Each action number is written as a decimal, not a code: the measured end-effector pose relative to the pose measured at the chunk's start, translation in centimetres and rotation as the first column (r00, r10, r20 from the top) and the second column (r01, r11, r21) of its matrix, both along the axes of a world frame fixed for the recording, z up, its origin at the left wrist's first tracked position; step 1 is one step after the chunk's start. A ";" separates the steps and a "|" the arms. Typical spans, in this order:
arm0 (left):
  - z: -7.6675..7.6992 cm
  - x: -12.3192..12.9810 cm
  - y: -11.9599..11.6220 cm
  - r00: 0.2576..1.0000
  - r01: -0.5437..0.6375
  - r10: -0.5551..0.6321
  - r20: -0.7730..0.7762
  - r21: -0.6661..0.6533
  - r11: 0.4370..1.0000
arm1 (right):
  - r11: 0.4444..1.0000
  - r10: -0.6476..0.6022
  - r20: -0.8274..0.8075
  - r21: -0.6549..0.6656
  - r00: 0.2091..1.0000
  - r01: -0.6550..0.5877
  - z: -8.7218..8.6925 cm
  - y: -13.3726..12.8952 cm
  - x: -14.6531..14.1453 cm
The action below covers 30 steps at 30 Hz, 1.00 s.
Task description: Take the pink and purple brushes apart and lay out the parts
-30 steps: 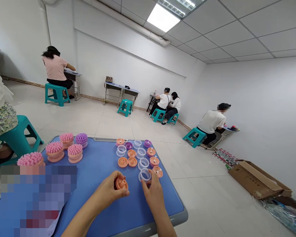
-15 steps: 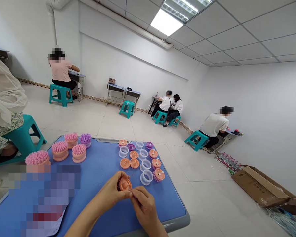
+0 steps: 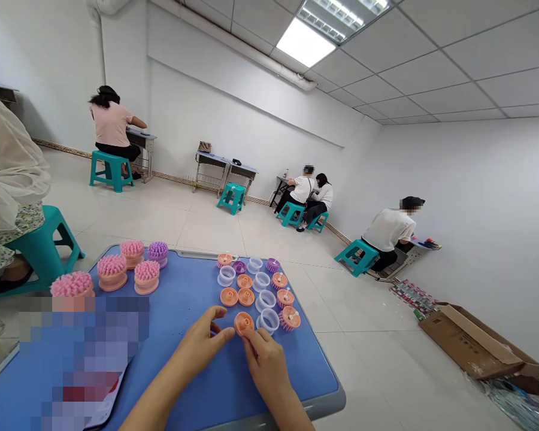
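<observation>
- Your left grip (image 3: 202, 344) was wide, reaching just beside the orange cap (image 3: 244, 323).
- Your right grip (image 3: 265, 365) was narrow, pinching that cap's lower edge over the blue table (image 3: 179, 299).
- A clear ring (image 3: 268, 321) sat just beside.

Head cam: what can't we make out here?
- Head view: underside of the orange plastic disc, hidden by the right hand.
- Head view: flat item on the blue tabletop, blurred by pixelation.
- Head view: small items on the far right desk, too small to identify.
</observation>
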<state>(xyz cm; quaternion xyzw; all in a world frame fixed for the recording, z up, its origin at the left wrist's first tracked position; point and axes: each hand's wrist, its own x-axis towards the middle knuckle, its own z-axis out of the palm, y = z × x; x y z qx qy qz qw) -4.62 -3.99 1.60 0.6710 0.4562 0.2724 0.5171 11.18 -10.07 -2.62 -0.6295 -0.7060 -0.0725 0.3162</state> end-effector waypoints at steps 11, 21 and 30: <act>-0.1 -0.2 -0.4 0.969 0.039 0.000 -0.248 0.153 0.987 | 0.980 -0.168 0.191 -0.074 0.967 0.185 -0.8 0.6 0.2; -0.3 0.0 -0.4 0.906 0.138 -0.043 -0.420 0.199 0.970 | 0.986 -0.166 0.139 -0.003 0.976 0.168 -1.4 0.7 0.5; -0.3 0.1 -0.4 0.900 0.152 -0.044 -0.434 0.217 0.964 | 0.986 -0.156 0.099 0.068 0.983 0.150 -1.4 1.0 0.6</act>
